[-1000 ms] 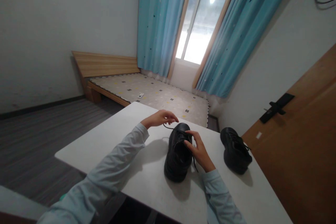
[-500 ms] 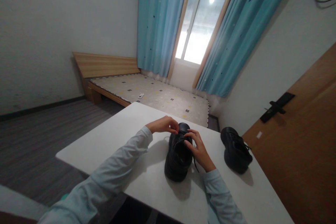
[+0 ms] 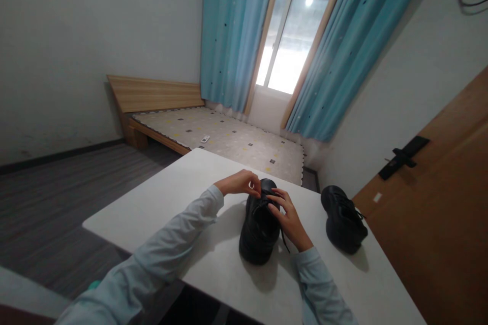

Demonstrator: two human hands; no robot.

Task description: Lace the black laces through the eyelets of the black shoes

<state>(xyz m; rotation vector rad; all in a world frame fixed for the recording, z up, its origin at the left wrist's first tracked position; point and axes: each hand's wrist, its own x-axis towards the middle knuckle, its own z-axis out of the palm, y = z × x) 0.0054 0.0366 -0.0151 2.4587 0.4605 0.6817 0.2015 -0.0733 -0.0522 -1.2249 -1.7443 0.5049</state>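
Observation:
A black lace-up shoe (image 3: 259, 233) stands on the white table (image 3: 163, 203), its toe pointing away from me. My left hand (image 3: 241, 183) pinches a black lace at the shoe's left side, near the front eyelets. My right hand (image 3: 287, 216) rests on the shoe's tongue area, with its fingers on the laces; a loose lace end hangs down under its wrist. A second black shoe (image 3: 343, 218) sits by itself further right on the table, untouched.
A wooden door (image 3: 438, 213) with a dark handle is close on the right. Beyond the table lie a low wooden bed (image 3: 213, 134) with a patterned mattress, blue curtains (image 3: 232, 30) and a window. Grey floor stretches to the left.
My left hand has drawn in from the left toward the shoe, bringing its lace with it, and now meets my right hand over the eyelets. The shoes have not shifted.

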